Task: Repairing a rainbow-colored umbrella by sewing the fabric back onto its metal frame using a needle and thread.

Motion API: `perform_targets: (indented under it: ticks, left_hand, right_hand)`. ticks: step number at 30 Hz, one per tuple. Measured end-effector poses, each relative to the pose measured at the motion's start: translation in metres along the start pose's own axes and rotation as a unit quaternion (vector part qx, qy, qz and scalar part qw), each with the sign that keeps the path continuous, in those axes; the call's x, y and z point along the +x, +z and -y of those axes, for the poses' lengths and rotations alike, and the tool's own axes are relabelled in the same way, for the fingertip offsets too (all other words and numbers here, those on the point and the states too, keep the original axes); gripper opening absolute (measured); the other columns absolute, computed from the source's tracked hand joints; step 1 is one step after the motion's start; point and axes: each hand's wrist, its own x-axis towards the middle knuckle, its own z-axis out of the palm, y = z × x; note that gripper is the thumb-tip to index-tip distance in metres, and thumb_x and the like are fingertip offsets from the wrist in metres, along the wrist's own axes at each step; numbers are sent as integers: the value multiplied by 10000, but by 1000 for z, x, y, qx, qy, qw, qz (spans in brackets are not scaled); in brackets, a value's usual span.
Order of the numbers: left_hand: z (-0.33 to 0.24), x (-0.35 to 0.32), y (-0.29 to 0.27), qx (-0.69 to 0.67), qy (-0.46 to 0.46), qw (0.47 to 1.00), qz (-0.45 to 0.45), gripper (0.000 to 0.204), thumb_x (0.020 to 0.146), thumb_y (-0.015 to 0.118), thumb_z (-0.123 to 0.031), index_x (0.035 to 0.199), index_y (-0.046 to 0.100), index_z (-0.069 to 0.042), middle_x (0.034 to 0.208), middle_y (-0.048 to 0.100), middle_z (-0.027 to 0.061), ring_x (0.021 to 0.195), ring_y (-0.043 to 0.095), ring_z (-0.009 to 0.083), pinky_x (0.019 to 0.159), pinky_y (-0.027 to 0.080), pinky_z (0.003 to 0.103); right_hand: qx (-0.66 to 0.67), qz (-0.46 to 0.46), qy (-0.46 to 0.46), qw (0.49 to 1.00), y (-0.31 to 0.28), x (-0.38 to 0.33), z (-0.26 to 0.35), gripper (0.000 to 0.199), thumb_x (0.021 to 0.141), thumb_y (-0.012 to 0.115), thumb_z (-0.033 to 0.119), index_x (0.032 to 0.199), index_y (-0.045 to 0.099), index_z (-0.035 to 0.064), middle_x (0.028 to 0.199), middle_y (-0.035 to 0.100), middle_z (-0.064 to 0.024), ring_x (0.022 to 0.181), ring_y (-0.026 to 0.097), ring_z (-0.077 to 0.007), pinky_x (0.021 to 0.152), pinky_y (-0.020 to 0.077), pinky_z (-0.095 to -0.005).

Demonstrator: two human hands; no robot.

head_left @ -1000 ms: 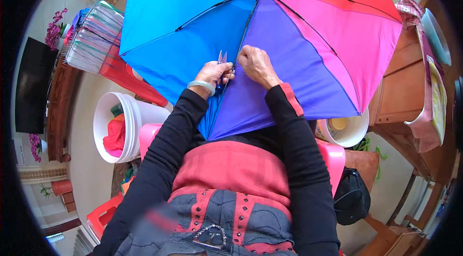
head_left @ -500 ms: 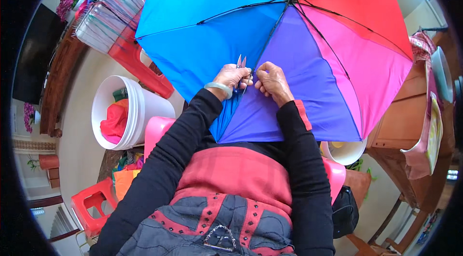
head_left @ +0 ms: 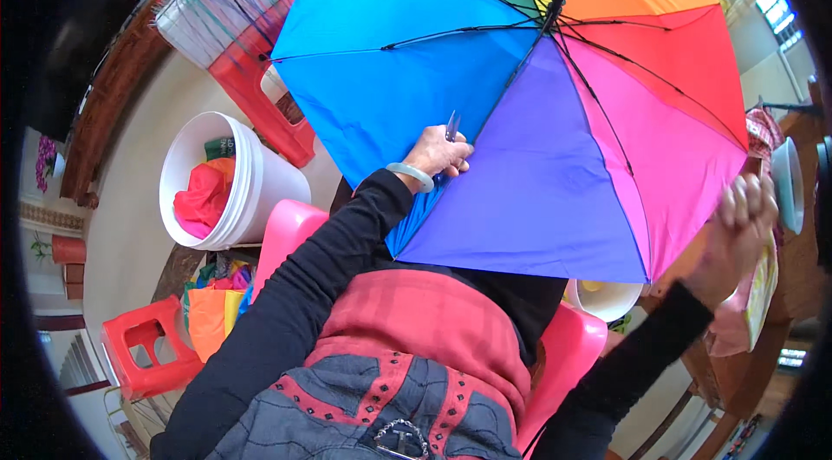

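Note:
A multicoloured umbrella [head_left: 520, 191] lies spread open over my lap, its inside facing me, with black ribs meeting at the shaft [head_left: 559, 5]. My left hand [head_left: 439, 155] is closed around small scissors [head_left: 452, 123], blades pointing away from me. Its fingertips are at the rib between the blue and purple panels; whether they also pinch the rib is hard to see. My right hand [head_left: 741, 234] is raised off to the right, past the pink panel's edge. Its fingers look curled together but are blurred, and anything thin between them cannot be made out.
A white bucket [head_left: 251, 187] with colourful cloth stands at left, near a red stool [head_left: 260, 104] bearing a clear container [head_left: 221, 5] of umbrella parts. Another red stool [head_left: 147, 347] is at lower left. A second white bucket [head_left: 607, 300] sits under the umbrella's near right edge.
My right hand has swung from beside the left hand out to the far right. My left hand has stayed at the rib with the scissors. The view has shifted slightly.

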Motion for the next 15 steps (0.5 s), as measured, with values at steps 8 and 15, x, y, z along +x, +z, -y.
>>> perform_targets:
  ticks: [8,15]
  left_hand:
    - [-2,10,4,109,93,989,-38,144,711,579,-108,768,525,12,657,566,72,509,534,103,402,411,232]
    - [-14,40,-33,266,230,935,-49,63,748,502,-59,773,465,-15,600,479,31,456,464,108,387,376,251]
  right_hand:
    - [-279,-91,-156,943,26,-27,-1,95,845,425,98,926,454,58,634,396,4,477,357,-56,402,340,-164]
    - [-201,-27,-208,957,28,21,-28,68,740,508,86,746,469,31,810,400,-80,744,453,-156,608,399,-285]
